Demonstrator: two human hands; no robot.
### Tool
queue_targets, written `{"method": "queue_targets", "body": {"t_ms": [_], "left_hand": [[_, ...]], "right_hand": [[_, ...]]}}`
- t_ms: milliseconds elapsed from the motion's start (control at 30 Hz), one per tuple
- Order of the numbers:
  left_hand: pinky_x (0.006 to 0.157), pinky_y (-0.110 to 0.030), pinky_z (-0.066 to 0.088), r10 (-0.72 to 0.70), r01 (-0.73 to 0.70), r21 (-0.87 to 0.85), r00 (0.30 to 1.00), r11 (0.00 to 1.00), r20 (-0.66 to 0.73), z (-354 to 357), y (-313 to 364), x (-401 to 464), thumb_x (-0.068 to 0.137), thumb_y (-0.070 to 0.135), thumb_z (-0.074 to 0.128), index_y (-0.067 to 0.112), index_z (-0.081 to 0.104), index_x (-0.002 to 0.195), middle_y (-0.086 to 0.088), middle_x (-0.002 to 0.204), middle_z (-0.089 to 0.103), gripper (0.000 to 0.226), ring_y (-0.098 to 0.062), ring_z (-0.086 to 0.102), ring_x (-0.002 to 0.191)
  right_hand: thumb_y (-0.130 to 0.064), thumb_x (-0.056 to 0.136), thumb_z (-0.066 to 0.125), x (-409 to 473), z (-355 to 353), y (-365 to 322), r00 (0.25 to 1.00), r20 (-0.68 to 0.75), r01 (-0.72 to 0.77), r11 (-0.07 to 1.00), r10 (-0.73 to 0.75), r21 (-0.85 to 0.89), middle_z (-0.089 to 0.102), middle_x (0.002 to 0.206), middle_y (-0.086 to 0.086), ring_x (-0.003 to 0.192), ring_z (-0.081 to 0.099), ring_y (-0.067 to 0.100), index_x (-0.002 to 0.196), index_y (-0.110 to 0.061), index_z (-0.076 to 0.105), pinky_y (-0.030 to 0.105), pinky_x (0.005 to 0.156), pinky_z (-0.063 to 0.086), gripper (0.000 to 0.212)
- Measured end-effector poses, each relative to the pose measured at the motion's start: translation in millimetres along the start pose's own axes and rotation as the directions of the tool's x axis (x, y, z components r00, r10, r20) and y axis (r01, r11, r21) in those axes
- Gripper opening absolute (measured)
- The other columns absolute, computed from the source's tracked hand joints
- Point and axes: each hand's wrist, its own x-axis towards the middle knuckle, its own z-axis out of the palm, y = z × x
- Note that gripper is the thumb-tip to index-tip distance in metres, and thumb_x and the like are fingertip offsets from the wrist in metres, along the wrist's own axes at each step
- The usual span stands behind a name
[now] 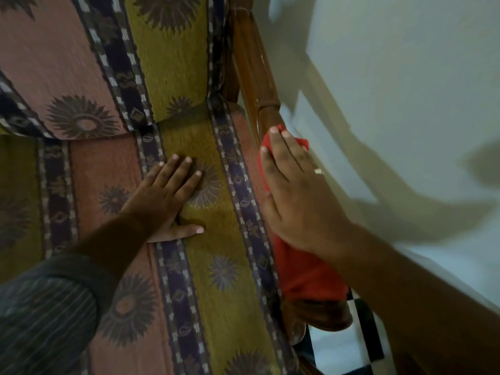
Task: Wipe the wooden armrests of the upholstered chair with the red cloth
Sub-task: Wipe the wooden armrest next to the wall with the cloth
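The upholstered chair has a patterned seat cushion (pixel 216 266) in olive, pink and navy stripes. Its right wooden armrest (pixel 254 69) runs along the wall, dark and glossy. My right hand (pixel 295 196) lies flat on the red cloth (pixel 305 277), pressing it onto the middle of that armrest. The cloth shows beyond my fingertips and behind my wrist. The armrest's rounded front end (pixel 322 315) sticks out below the cloth. My left hand (pixel 170 196) rests palm down on the seat cushion, fingers spread, holding nothing. The left armrest is out of view.
A pale wall (pixel 405 104) stands right beside the armrest, with little gap. The chair's backrest (pixel 108 63) fills the top left. A black-and-white checkered floor (pixel 359 345) shows under the armrest's front end. My dark striped sleeve (pixel 48 315) is at lower left.
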Motion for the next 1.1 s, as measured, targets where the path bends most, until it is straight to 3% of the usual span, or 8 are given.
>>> {"method": "queue_targets", "body": {"t_ms": [167, 367, 667, 933, 1100], "left_hand": [[0.121, -0.057, 0.015, 0.0, 0.0, 0.005, 1.0, 1.0, 0.011, -2, 2, -1, 0.075, 0.093, 0.022, 0.008, 0.019, 0.156, -0.024, 0.163, 0.017, 0.117, -0.042, 0.011, 0.151], [0.12, -0.058, 0.016, -0.011, 0.011, 0.004, 0.999, 1.0, 0.036, -5, 2, 0, 0.073, 0.093, 0.026, 0.007, 0.022, 0.155, -0.024, 0.162, 0.019, 0.119, -0.042, 0.013, 0.151], [0.121, -0.057, 0.016, -0.027, 0.027, 0.001, 0.999, 1.0, 0.046, -3, 2, 2, 0.072, 0.094, 0.027, 0.008, 0.025, 0.155, -0.023, 0.162, 0.021, 0.119, -0.042, 0.015, 0.151], [0.122, -0.054, 0.01, -0.046, 0.045, 0.009, 0.997, 0.999, 0.064, -5, 2, 2, 0.072, 0.095, 0.02, 0.01, 0.019, 0.156, -0.021, 0.163, 0.016, 0.12, -0.039, 0.009, 0.151], [0.122, -0.054, 0.011, -0.064, 0.065, -0.016, 0.996, 0.998, 0.068, -5, 6, 1, 0.069, 0.096, 0.027, 0.011, 0.019, 0.156, -0.019, 0.163, 0.015, 0.122, -0.038, 0.008, 0.152]], "right_hand": [[-0.04, 0.091, 0.014, 20, -4, 0, 0.997, -0.008, -0.073, 0.996, 0.074, 0.06, 0.005, 0.167, 0.019, 0.155, 0.003, 0.031, 0.157, -0.005, 0.013, 0.05, 0.124, 0.016, 0.074], [-0.034, 0.093, 0.026, -21, -1, -2, 0.994, -0.057, -0.077, 0.966, 0.094, 0.247, 0.017, 0.166, 0.017, 0.155, 0.01, 0.032, 0.155, -0.004, 0.023, 0.044, 0.125, 0.014, 0.069], [-0.041, 0.087, 0.01, 57, -9, 6, 0.998, -0.03, -0.052, 0.993, 0.056, 0.108, 0.01, 0.167, 0.018, 0.155, 0.007, 0.033, 0.156, -0.003, 0.017, 0.05, 0.124, 0.019, 0.079], [-0.034, 0.091, 0.019, 46, -3, 5, 0.998, -0.044, -0.033, 0.999, 0.034, 0.028, 0.013, 0.165, 0.022, 0.154, 0.008, 0.035, 0.155, 0.001, 0.019, 0.054, 0.123, 0.019, 0.073], [-0.035, 0.09, 0.018, 68, -7, 11, 0.999, -0.028, -0.028, 0.994, 0.031, 0.106, 0.014, 0.165, 0.022, 0.154, 0.01, 0.035, 0.154, 0.001, 0.021, 0.053, 0.123, 0.019, 0.074]]}}
